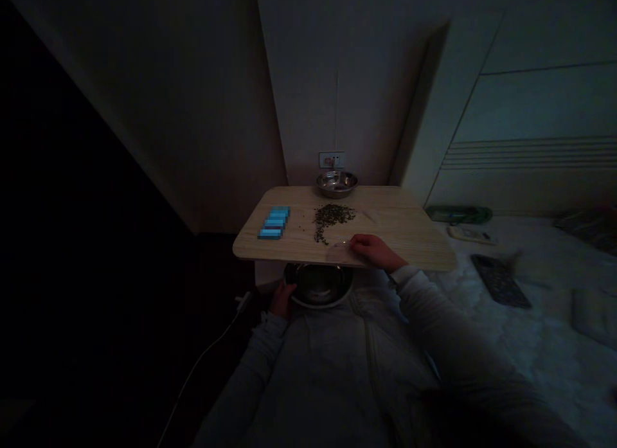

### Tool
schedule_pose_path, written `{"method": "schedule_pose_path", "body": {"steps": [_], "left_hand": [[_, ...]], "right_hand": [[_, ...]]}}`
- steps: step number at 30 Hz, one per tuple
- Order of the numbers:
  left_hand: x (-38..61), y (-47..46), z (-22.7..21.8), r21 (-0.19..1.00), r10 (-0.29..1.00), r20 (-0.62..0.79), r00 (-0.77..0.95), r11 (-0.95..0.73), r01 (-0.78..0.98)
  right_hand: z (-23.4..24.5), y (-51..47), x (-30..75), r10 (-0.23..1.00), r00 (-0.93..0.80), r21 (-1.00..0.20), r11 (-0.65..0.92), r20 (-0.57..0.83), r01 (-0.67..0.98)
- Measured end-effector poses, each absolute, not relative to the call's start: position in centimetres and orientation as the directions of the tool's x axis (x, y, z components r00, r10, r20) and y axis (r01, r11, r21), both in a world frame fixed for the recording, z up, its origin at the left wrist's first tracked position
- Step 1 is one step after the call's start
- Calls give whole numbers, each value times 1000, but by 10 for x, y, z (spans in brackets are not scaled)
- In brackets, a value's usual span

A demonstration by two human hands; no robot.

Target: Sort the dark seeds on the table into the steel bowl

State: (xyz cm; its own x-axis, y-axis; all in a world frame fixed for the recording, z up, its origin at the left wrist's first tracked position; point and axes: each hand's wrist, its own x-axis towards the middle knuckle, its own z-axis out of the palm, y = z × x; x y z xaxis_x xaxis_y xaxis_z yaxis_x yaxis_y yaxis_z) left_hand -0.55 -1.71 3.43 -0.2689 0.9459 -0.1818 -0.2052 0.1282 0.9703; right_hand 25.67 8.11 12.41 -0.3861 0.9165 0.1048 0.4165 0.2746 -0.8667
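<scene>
My left hand [283, 300] grips the left rim of a wide metal bowl [321, 287], which sits at my lap just under the front edge of a light wooden tabletop [414, 232]. Over that edge, my right hand [373, 250] pinches a thin, clear piece [338, 250] that looks like plastic; its exact kind is too dim to tell. Small dark green bits [332, 215] lie scattered on the wood beyond it, with a thin trail reaching toward the clear piece. The inside of the bowl is dark.
A smaller metal bowl [337, 184] stands at the table's back edge, below a wall socket [332, 159]. A blurred blue screen [274, 223] lies on the left. On the bed are a patterned phone [500, 281], a pale remote [471, 234] and a green bottle [457, 214].
</scene>
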Motion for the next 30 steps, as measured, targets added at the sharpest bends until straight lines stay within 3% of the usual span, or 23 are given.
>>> {"method": "schedule_pose_path", "body": {"steps": [13, 24, 30], "left_hand": [[3, -15, 33, 946, 908, -246, -340, 149, -287], [-3, -13, 21, 960, 921, -213, -326, 135, -246], [-11, -12, 18, 985, 965, -130, -227, 100, -141]], "right_hand": [[123, 84, 256, 958, -257, -894, 224, 129, 387], [125, 82, 255, 966, -223, -887, 212, 128, 409], [122, 84, 257, 965, -205, -879, 236, 163, 413]]}}
